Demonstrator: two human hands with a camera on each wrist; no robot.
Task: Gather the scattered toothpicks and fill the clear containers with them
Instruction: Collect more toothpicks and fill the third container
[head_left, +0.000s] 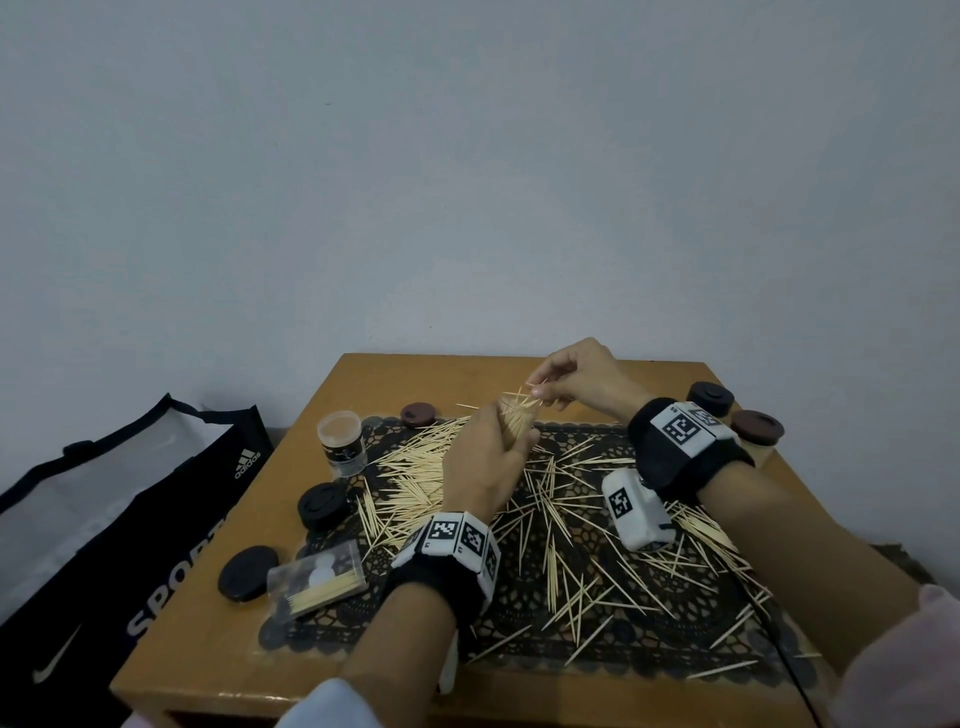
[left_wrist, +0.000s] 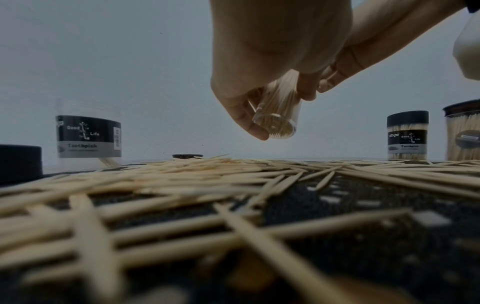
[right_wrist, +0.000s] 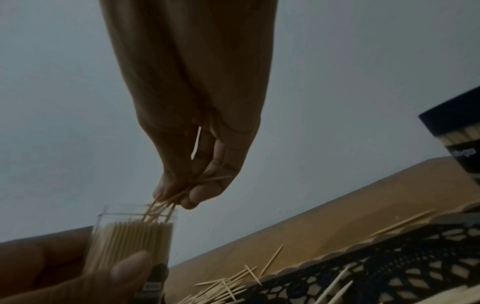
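Far left, off the wooden table (head_left: 332, 395): black sports bag (head_left: 130, 519) on the floor. On the table's left side: an open clear plastic toothpick container with a black label (head_left: 341, 441), nearly empty, upright; black round lids (head_left: 323, 505) just beside it.

Centre: pale wooden toothpicks (head_left: 415, 478) strewn thickly over a black lace mat (head_left: 649, 644). Left hand (head_left: 485, 462) is wrapped round a second clear container, nearly full of upright toothpicks (right_wrist: 132, 242), lifted off the mat and tilted.

Right hand (head_left: 582, 384) directly above its mouth, fingertips (right_wrist: 194, 195) pinching a small bundle whose lower ends are entering the opening.

Far right: capped, filled containers (left_wrist: 407, 135) by the table's edge.

Judgement: the step is feeding the bundle in. Best to line the sticks up parallel with those packed inside, keep the container steady, and let go only once the tips sit below the rim; crossed sticks will likely jam or spill. Much still lies scattered.
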